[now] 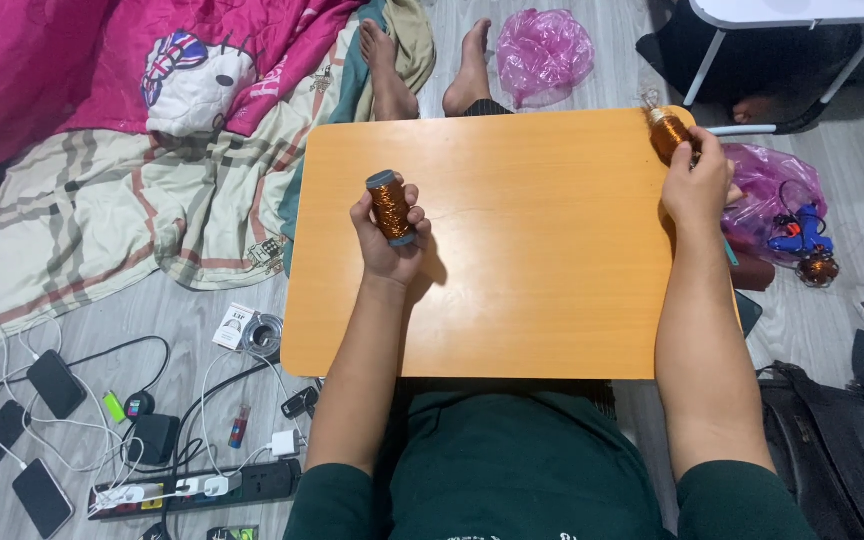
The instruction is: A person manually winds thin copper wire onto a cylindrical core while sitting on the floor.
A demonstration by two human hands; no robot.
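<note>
Orange rectangular wooden lap table [512,300] is bare between the hands. Left hand [389,232] is wrapped around a spool of copper-coloured glitter thread with grey ends [390,207], held upright above the table. Right hand [697,185] pinches a second copper thread spool [667,132] at the far right corner. Advice: grip the end caps, keep fingers off the windings.

table [512,300]: orange top, spread under my fingers | on it: second spool [668,133] stands at far right corner, under my right fingertips | spool [390,207] in my left fingers is raised off the top
</note>
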